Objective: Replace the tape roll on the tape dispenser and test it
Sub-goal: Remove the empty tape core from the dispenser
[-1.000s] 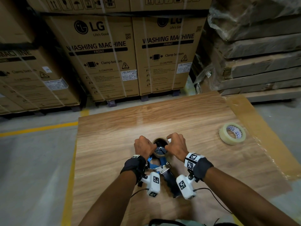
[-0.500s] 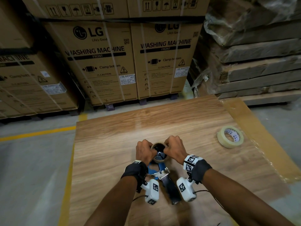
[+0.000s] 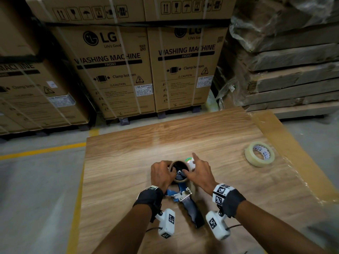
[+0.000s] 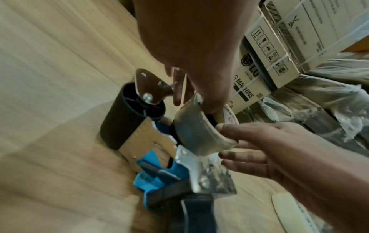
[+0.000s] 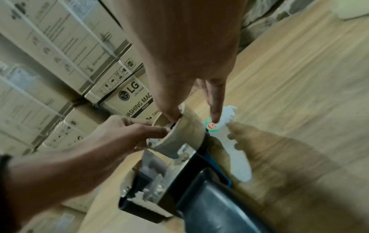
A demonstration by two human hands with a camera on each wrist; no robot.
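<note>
Between our two hands, on the wooden worktop (image 3: 128,153), lies the tape dispenser (image 3: 183,197), its dark handle (image 3: 192,211) pointing back toward our wrists and its blue frame just behind the fingers. On its hub sits the old cardboard core (image 3: 178,171), a brown ring that looks bare of tape, though the blur keeps us from being sure.

Our left hand (image 3: 162,174) grips the left side of that core: the fingers (image 5: 139,127) are curled over its rim, with the thumb (image 4: 209,100) reaching inside the ring. Our right hand (image 3: 200,174) is at the core's right side; its thumb presses inside the rim while the index finger (image 3: 195,156) points straight out, away from us. The other right fingers (image 4: 239,157) lie fairly straight just beside the core's outer wall. A white scrap with a red and green label (image 5: 212,125) lies on the worktop under that outstretched finger; we cannot tell whether the fingertip touches it.

Just below the left fingers, the left wrist view shows the dispenser's black roller (image 4: 127,116) and its metal plate (image 4: 147,85).

Well apart from our right fingers, out to the right on the worktop, lies the new tape roll (image 3: 259,153), flat and untouched. Beyond the worktop, past both hands, stand stacked washing machine boxes (image 3: 117,70) and, to the right, wrapped boards (image 3: 293,70).
</note>
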